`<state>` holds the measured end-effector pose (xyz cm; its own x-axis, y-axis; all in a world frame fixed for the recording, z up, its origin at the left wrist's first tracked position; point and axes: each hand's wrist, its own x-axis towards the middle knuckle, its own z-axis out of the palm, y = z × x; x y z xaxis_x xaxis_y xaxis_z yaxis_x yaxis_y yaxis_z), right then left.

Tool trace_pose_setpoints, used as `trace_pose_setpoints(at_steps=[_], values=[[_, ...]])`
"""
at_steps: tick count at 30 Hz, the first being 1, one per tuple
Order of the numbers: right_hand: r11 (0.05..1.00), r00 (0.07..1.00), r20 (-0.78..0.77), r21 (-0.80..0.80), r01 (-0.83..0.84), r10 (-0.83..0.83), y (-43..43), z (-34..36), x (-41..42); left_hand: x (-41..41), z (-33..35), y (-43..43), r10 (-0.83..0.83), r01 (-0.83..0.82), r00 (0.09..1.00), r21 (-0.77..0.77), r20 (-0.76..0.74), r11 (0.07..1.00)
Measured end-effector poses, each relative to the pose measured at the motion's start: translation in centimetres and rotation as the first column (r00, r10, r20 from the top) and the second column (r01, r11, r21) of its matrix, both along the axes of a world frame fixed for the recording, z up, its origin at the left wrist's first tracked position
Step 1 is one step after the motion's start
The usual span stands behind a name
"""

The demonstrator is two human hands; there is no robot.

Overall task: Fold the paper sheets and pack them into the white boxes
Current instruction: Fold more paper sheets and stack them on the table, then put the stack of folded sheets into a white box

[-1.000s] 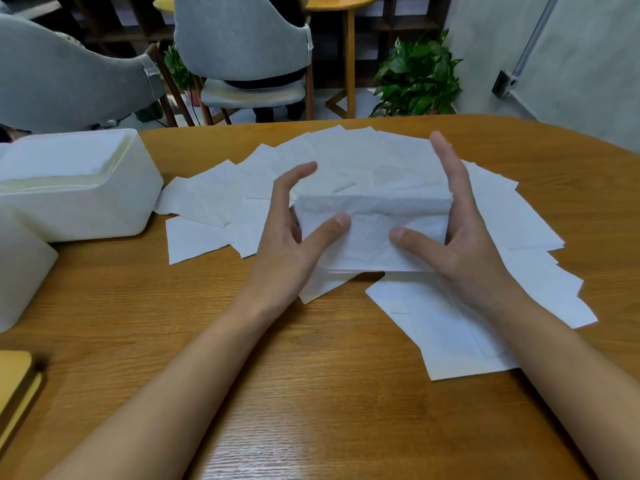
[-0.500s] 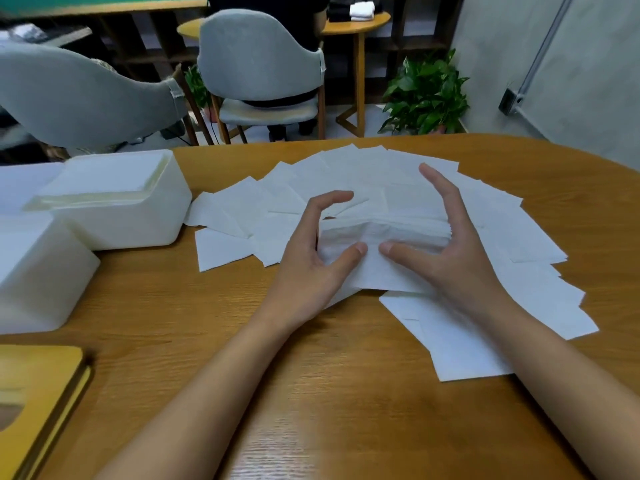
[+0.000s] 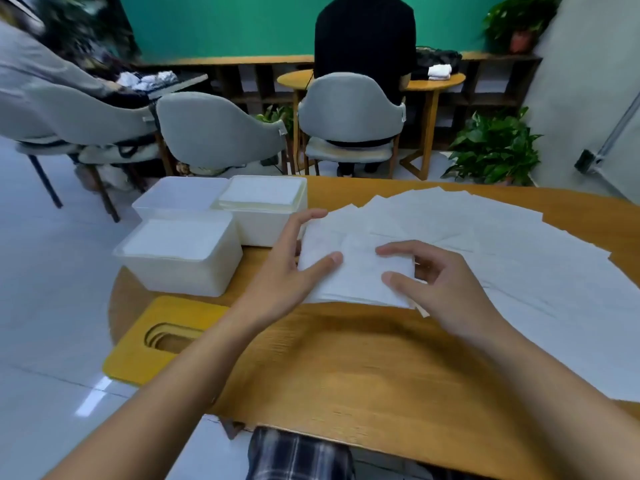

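Note:
A folded stack of white paper [image 3: 358, 273] hangs just above the table between my two hands. My left hand [image 3: 289, 271] grips its left end, thumb on top and fingers along the far edge. My right hand [image 3: 446, 289] pinches its right end with curled thumb and forefinger. Three white boxes sit at the table's left end: a near one [image 3: 180, 258], a far right one [image 3: 268, 216] with paper inside, and a far left one [image 3: 175, 197]. Loose paper sheets [image 3: 502, 237] lie fanned out to the right.
A yellow lid with an oval slot [image 3: 156, 337] lies at the near left table edge. Grey chairs [image 3: 221, 129], another table with a seated person [image 3: 365, 39] and potted plants [image 3: 491, 147] stand beyond the wooden table [image 3: 363, 368].
Both hands have carried the folded stack to the left, close to the white boxes. My view has swung left and up, bringing all the boxes and the yellow lid into sight.

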<state>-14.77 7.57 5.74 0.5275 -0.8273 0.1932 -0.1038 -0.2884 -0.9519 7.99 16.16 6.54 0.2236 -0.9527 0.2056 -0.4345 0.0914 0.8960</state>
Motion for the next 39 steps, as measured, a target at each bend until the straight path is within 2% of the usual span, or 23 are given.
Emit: trace_pose_setpoints(at_steps=[7,13,18,26,33,39], values=[[0.997,0.998,0.015,0.027,-0.069,0.068,2.9,0.9,7.8,7.9,1.1,6.0,0.016,-0.017,0.998,-0.017,-0.059,1.000],[0.990,0.991,0.013,0.059,-0.130,0.130,3.7,1.0,14.8,13.3,1.3,8.4,0.187,-0.186,0.982,-0.052,0.003,0.981],[0.984,0.985,0.023,0.054,-0.172,0.170,3.2,1.3,20.0,18.3,1.9,8.4,0.261,-0.255,0.963,-0.078,0.067,0.964],[0.993,0.993,-0.038,0.040,-0.114,0.116,-0.1,2.3,27.5,26.2,3.1,5.6,0.315,-0.317,0.947,0.011,0.066,0.948],[0.987,0.956,-0.253,-0.012,-0.159,0.150,-1.6,2.6,29.7,29.5,3.6,4.6,0.212,-0.241,0.965,0.212,0.152,0.947],[0.969,0.899,-0.418,-0.138,-0.207,0.133,-1.5,3.3,29.5,30.7,3.2,5.2,0.139,-0.203,0.949,0.210,0.284,0.956]])
